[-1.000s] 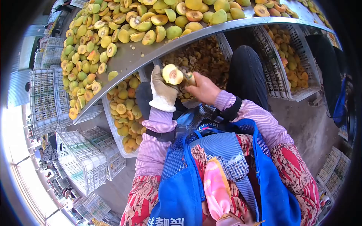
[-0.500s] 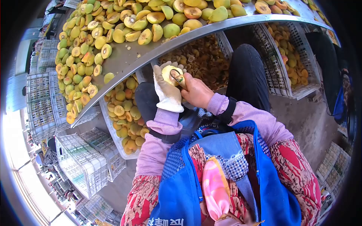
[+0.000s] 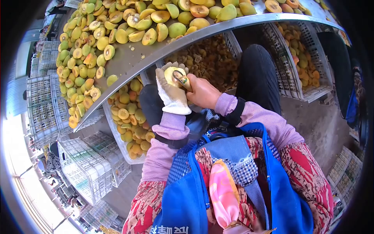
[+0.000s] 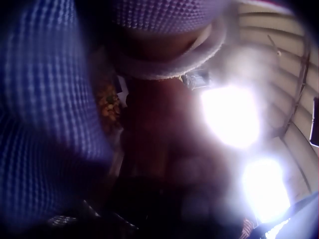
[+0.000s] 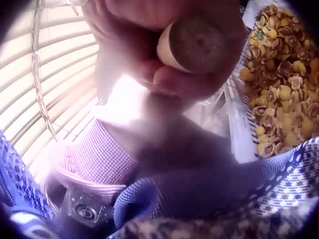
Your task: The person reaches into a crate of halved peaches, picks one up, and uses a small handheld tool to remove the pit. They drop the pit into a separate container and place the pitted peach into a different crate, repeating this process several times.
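In the head view, my gloved left hand [image 3: 171, 95] holds a peach half [image 3: 169, 78] with its pale yellow cut face up. The fingers curl around the fruit's far side. My bare right hand [image 3: 205, 93] grips the wooden handle [image 5: 197, 45] of a pitting knife, whose curved metal blade [image 3: 177, 73] lies over the middle of the cut face. The right wrist view shows the handle's round butt end sticking out of the fist. Dark blur and glare hide the left hand's work in the left wrist view.
Halved peaches [image 3: 120, 36] cover a metal table [image 3: 128, 62] whose raised edge curves ahead of the hands. Beneath it stand a crate of pits and scraps [image 3: 206, 58] and a crate of peaches [image 3: 126, 117]. Another peach crate [image 3: 286, 74] is at right, with empty-looking crates [image 3: 85, 167] at left.
The knife has come from beside the peach half onto its cut face, where the blade now covers the centre. Over the last half second both hands have shifted slightly away and left.
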Available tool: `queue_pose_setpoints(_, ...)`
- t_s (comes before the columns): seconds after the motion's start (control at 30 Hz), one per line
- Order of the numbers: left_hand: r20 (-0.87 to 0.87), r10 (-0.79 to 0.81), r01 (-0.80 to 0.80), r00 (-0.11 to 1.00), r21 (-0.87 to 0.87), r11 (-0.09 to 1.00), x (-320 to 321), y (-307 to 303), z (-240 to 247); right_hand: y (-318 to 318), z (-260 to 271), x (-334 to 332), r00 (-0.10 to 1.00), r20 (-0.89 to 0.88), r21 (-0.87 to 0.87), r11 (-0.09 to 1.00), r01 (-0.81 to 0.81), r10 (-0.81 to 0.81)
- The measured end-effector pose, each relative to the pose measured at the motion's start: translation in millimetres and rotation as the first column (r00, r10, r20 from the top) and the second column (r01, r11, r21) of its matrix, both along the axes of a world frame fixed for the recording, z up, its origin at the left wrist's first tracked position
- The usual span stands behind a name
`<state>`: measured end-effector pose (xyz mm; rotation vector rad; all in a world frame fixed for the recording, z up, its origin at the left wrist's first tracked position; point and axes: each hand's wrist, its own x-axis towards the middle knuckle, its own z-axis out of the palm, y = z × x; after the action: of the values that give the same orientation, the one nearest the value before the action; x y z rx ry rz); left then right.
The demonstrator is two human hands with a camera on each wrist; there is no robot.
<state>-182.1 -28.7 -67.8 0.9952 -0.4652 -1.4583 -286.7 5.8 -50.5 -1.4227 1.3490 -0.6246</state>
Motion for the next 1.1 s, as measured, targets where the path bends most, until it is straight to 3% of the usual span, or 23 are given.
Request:
queue_pose_setpoints(0.2, -0.024, 0.023, -0.024, 0.999, -0.024, 0.999, -0.2, -2.0, -0.7, -4.2, -2.4, 3.3, 0.999, -0.051, -0.038, 0.999, 0.015, -0.017)
queue_pose_setpoints(0.27, 0.173, -0.018, 0.038, 0.985, -0.111, 0.993, 2.7, -2.3, -4.2, -6.2, -0.6, 0.6, 0.999, 0.027, 0.004, 1.000, -0.028, 0.027)
queue_pose_setpoints(0.37, 0.236, -0.041, 0.060, 0.971, -0.075, 0.995, 4.4, -3.1, -3.1, -4.0, -7.3, 0.0, 0.996, 0.066, 0.023, 0.998, -0.064, 0.062)
queue_pose_setpoints(0.4, 0.237, -0.041, 0.060, 0.971, -0.076, 0.995, 5.6, -3.5, 1.1, -4.3, -6.5, -0.7, 0.996, 0.067, 0.023, 0.998, -0.064, 0.063)
queue_pose_setpoints(0.5, -0.027, -0.146, 0.148, 0.989, 0.151, 0.977, 10.9, -5.3, 7.6, -2.6, -5.9, -5.4, 0.992, -0.004, 0.043, 0.991, -0.130, 0.130)
queue_pose_setpoints(0.53, -0.026, -0.141, 0.143, 0.990, 0.153, 0.978, 12.8, -3.8, 6.9, -1.7, -7.0, -7.6, 0.988, -0.011, 0.068, 0.986, -0.151, 0.152)
queue_pose_setpoints(0.6, 0.028, -0.297, 0.292, 0.954, 0.119, 0.949, 15.6, -2.6, 7.6, 0.1, -9.9, -11.8, 0.984, -0.017, 0.090, 0.980, -0.176, 0.178)
queue_pose_setpoints(0.7, 0.106, -0.374, 0.359, 0.922, 0.136, 0.924, 15.5, -6.7, 11.0, 3.3, -25.7, -15.3, 0.983, 0.018, -0.027, 0.983, -0.183, 0.183)
queue_pose_setpoints(0.8, 0.219, -0.391, 0.355, 0.894, 0.189, 0.916, 13.4, -5.4, 18.1, 2.5, -25.6, -15.3, 0.982, -0.073, -0.156, 0.971, -0.182, 0.172)
queue_pose_setpoints(0.87, 0.292, -0.388, 0.345, 0.874, 0.189, 0.919, 12.4, -2.7, 17.3, -2.0, 7.1, -21.0, 0.962, 0.076, 0.314, 0.910, -0.271, 0.260)
queue_pose_setpoints(0.9, 0.378, -0.381, 0.378, 0.844, 0.086, 0.922, 13.5, -0.9, 12.6, -2.8, 7.0, -23.2, 0.950, 0.190, 0.417, 0.856, -0.305, 0.247)
queue_pose_setpoints(0.93, 0.461, -0.362, 0.415, 0.810, -0.014, 0.910, 15.5, 0.7, 7.6, -4.2, 8.6, -26.4, 0.951, 0.186, 0.414, 0.858, -0.304, 0.248)
queue_pose_setpoints(0.97, 0.518, -0.424, 0.491, 0.743, 0.009, 0.871, 20.8, -1.3, 3.2, -5.2, 11.9, -30.1, 0.931, 0.254, 0.469, 0.809, -0.354, 0.260)
queue_pose_setpoints(1.0, 0.518, -0.419, 0.489, 0.746, 0.001, 0.872, 23.4, -0.9, 7.6, -6.0, 15.7, -33.6, 0.909, 0.321, 0.516, 0.755, -0.405, 0.268)
queue_pose_setpoints(1.03, 0.453, -0.496, 0.562, 0.741, -0.015, 0.827, 25.1, -0.5, 12.9, -4.0, 9.4, -35.9, 0.852, 0.483, 0.535, 0.701, -0.471, 0.204)
queue_pose_setpoints(1.07, 0.387, -0.573, 0.633, 0.722, -0.034, 0.774, 26.6, 0.2, 16.4, -2.5, 3.7, -38.2, 0.854, 0.479, 0.533, 0.706, -0.467, 0.204)
queue_pose_setpoints(1.1, 0.358, -0.612, 0.668, 0.705, -0.045, 0.743, 28.4, -0.4, 15.7, -1.9, -0.3, -40.5, 0.782, 0.606, 0.553, 0.631, -0.544, 0.143)
